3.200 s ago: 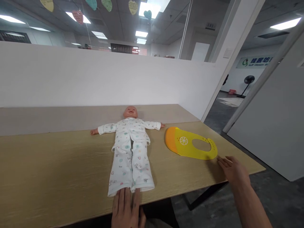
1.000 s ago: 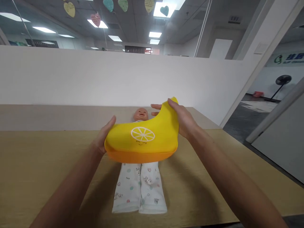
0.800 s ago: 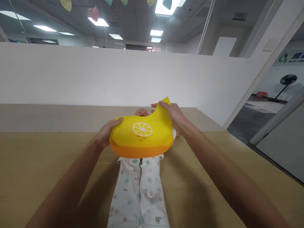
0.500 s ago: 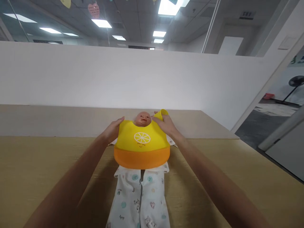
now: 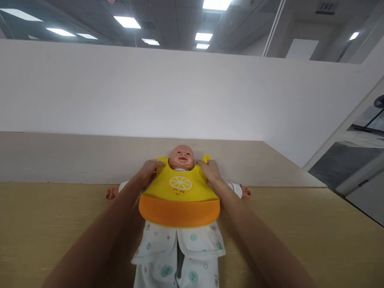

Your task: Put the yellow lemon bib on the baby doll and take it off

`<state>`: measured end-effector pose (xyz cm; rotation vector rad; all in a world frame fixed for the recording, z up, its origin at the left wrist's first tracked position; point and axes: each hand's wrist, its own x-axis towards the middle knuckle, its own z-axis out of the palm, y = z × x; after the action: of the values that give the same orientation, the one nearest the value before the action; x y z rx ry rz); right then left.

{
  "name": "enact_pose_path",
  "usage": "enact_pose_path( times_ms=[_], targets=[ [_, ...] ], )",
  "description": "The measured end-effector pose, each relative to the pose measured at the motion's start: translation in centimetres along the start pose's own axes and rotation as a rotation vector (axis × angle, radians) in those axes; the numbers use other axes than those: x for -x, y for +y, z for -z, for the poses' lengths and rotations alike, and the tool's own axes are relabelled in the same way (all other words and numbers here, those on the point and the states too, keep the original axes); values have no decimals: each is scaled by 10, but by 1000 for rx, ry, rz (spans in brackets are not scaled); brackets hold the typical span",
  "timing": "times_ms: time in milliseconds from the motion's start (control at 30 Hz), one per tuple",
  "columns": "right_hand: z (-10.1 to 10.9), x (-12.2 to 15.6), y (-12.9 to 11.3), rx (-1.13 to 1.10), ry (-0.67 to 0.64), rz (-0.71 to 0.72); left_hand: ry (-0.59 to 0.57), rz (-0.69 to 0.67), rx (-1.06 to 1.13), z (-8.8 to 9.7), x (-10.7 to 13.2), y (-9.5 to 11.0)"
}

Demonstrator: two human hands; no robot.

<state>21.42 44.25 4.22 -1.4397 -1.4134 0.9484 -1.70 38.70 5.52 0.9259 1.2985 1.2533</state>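
Note:
A baby doll in white patterned pyjamas lies on its back on the wooden table, head away from me. A yellow bib with an orange pocket and a lemon-slice print lies on its chest. My left hand grips the bib's left neck strap beside the doll's head. My right hand grips the right strap at the other side of the neck. Both hands have their fingers curled on the straps.
A white partition wall rises behind a raised beige ledge at the back of the table. To the right the table ends and an open floor area shows.
The bib has come down from in front of the doll onto its chest, and both hands have moved forward to either side of the doll's neck. My head has moved closer.

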Motion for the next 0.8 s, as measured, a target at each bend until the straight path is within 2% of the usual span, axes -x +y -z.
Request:
enact_pose_path(
  times_ms=[133, 200, 367, 433, 500, 633, 800],
  targets=[
    [-7, -5, 6, -112, -75, -141, -167, 187, 157, -8, -7, -4],
    [-7, -8, 4, -130, -104, -165, -202, 248, 208, -11, -9, -3],
    [-1, -16, -11, 78, 16, 69, -185, 306, 267, -12, -16, -4],
    [0, -19, -14, 102, 56, 73, -193, 320, 296, -12, -17, -6],
    [-3, -22, -13, 6, 36, -28, -199, 327, 321, -12, -18, -8],
    [-15, -23, -5, -329, -70, -290, -215, 321, 365, -10, -21, -11],
    [-19, -18, -1, -561, -112, -443, -256, 261, 445, -7, -24, -15]
  ],
)
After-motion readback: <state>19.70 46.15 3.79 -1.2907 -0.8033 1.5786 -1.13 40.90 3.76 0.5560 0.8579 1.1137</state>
